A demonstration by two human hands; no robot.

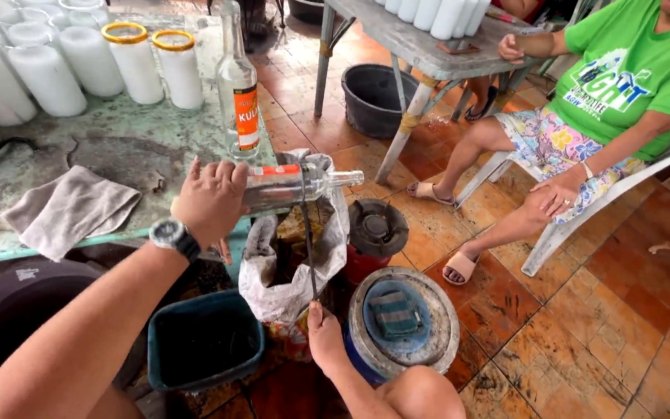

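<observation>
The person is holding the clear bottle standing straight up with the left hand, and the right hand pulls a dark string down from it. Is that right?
Not quite. In the head view the clear bottle lies sideways in the left hand, not upright. The right hand does hold the dark string running down from it.

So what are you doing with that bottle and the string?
The left hand holds a clear glass bottle on its side at the edge of the worn table. The right hand pulls a thin dark cord down from the bottle, taut, over a white sack. Another bottle stands upright on the table, beside rows of white candles in glasses and a grey cloth. A person in a green shirt sits nearby on a chair.
</observation>
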